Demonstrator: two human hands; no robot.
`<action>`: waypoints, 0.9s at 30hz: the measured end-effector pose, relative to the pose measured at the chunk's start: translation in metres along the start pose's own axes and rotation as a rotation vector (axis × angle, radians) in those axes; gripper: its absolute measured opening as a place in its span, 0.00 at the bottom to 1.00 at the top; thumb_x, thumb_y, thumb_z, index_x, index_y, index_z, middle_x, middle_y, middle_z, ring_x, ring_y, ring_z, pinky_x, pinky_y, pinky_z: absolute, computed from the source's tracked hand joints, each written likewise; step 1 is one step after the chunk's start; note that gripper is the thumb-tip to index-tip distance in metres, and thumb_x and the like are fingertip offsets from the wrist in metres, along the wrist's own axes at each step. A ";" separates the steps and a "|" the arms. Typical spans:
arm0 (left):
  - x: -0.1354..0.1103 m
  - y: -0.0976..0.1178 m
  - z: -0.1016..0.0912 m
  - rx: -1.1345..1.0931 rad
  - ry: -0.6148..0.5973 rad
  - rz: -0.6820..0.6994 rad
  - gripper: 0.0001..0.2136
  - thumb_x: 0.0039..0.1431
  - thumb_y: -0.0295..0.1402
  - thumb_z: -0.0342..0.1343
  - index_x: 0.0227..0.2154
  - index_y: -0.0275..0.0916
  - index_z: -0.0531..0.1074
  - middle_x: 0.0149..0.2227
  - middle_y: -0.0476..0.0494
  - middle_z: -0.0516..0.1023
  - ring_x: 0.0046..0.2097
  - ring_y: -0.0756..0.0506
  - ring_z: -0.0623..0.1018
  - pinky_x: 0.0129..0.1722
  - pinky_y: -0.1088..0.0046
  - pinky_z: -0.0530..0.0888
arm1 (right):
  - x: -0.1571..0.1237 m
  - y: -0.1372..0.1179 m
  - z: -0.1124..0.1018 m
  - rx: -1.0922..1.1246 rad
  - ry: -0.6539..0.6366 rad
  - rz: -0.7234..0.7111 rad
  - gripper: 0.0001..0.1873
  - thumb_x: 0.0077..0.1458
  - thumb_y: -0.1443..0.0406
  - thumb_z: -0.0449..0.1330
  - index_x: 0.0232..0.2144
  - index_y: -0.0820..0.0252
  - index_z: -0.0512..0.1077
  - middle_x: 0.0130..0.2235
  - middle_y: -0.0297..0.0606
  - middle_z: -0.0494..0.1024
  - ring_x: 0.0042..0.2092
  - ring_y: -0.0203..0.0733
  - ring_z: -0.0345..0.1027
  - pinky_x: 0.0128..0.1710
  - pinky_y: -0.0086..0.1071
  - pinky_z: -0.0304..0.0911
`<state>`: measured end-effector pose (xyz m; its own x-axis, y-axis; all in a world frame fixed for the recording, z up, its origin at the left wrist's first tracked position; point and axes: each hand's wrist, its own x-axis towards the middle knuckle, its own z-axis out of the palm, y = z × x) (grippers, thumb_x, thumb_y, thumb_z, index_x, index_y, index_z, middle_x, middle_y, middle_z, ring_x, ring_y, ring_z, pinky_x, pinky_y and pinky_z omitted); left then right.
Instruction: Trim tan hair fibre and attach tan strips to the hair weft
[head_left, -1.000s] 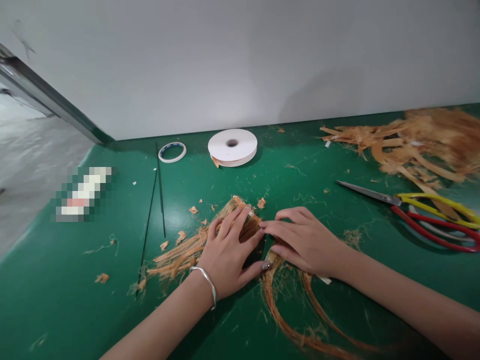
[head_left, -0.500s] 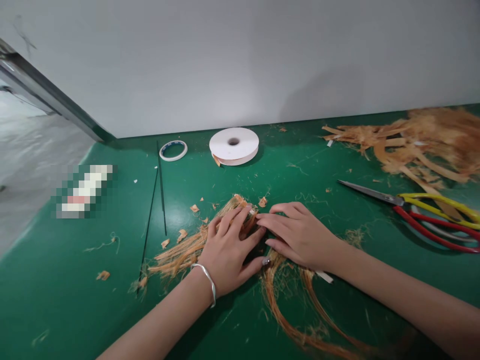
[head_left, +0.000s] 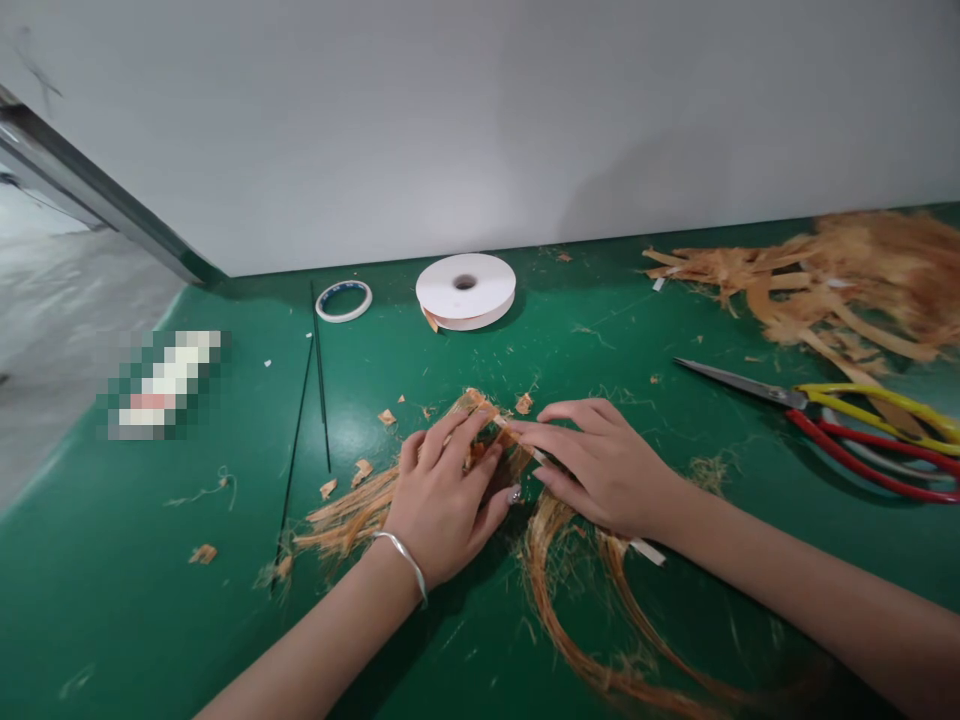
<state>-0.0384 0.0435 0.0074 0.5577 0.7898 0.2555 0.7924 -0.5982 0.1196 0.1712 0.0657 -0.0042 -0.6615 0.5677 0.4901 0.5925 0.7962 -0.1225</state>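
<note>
Bundle of orange fibres (head_left: 358,507) lies on green table (head_left: 187,620) under both hands | left hand (head_left: 442,490) has drawn back, fingers now bent, pressing it down | right hand (head_left: 600,465) flat, outstretched on white strip (head_left: 534,452), newly bared between them | nothing gripped

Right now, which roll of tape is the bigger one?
The solid white roll, with only a small hole in its middle. The one to its left is just a thin ring with a blue inside.
</note>
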 end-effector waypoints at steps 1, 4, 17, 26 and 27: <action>0.000 0.000 0.000 0.000 0.008 -0.004 0.17 0.61 0.40 0.48 0.48 0.39 0.72 0.58 0.38 0.66 0.59 0.35 0.63 0.51 0.52 0.62 | 0.000 0.000 0.000 -0.005 0.019 -0.006 0.14 0.61 0.66 0.49 0.44 0.69 0.70 0.42 0.48 0.75 0.47 0.46 0.62 0.43 0.38 0.55; 0.001 -0.002 -0.001 0.011 0.016 -0.024 0.16 0.61 0.39 0.48 0.47 0.40 0.72 0.57 0.38 0.68 0.58 0.36 0.64 0.51 0.53 0.63 | -0.001 0.001 0.000 -0.010 0.018 -0.033 0.13 0.60 0.66 0.50 0.41 0.68 0.71 0.37 0.47 0.75 0.45 0.45 0.63 0.42 0.38 0.55; 0.009 -0.014 -0.002 0.172 -0.069 0.111 0.20 0.59 0.47 0.50 0.52 0.48 0.69 0.62 0.38 0.60 0.60 0.33 0.60 0.52 0.49 0.59 | -0.002 0.002 0.002 0.000 -0.022 -0.035 0.14 0.61 0.66 0.49 0.42 0.68 0.71 0.36 0.45 0.76 0.43 0.45 0.63 0.40 0.38 0.56; 0.012 -0.025 0.000 0.054 -0.083 0.129 0.19 0.59 0.45 0.51 0.51 0.48 0.70 0.60 0.35 0.60 0.59 0.32 0.60 0.50 0.48 0.62 | 0.002 0.002 0.001 0.040 -0.128 0.093 0.20 0.61 0.61 0.48 0.50 0.66 0.67 0.44 0.48 0.74 0.51 0.48 0.60 0.45 0.41 0.55; 0.012 -0.026 0.001 0.036 -0.082 0.127 0.18 0.59 0.45 0.51 0.51 0.48 0.70 0.60 0.35 0.61 0.59 0.32 0.60 0.50 0.47 0.62 | 0.002 0.002 0.002 0.028 -0.147 0.089 0.21 0.61 0.60 0.49 0.52 0.66 0.66 0.45 0.48 0.74 0.52 0.49 0.59 0.46 0.41 0.54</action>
<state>-0.0519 0.0683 0.0066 0.6713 0.7173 0.1866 0.7216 -0.6900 0.0560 0.1702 0.0689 -0.0053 -0.6682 0.6590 0.3453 0.6399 0.7458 -0.1851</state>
